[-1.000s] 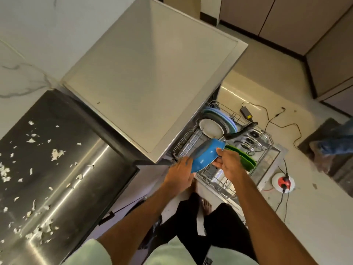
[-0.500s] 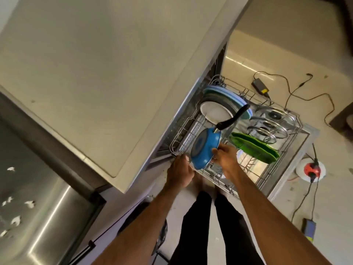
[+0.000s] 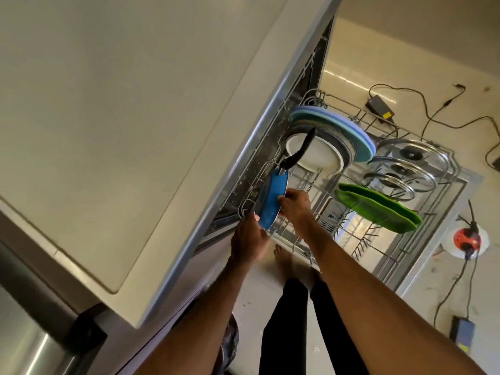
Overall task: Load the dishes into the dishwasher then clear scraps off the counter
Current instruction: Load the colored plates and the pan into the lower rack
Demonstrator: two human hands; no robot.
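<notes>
Head-cam view, looking down at a pulled-out dishwasher rack [image 3: 422, 240] below a counter edge. Both hands gripped a blue frying pan [image 3: 270, 203], held on edge at the rack's left side, next to the dishwasher opening. The left hand [image 3: 249, 242] clasped the pan's lower rim; the right hand [image 3: 296, 205] pinched its right edge w/ fingertips. The pan's black handle [image 3: 299, 150] pointed up, crossing in front of a white plate [image 3: 313, 152].

Also racked: blue plates [image 3: 341, 128] behind the white one, green plates [image 3: 378, 208] to the right, glass lids [image 3: 405, 169] at the back.

To do this step well, prob. best to keep the pan upright, lower it between tines, & turn the handle away from the white plate so it doesn't knock it.

No brand or readable writing visible; a yellow label on a floor power adapter [image 3: 380, 108] was too small to read.
</notes>
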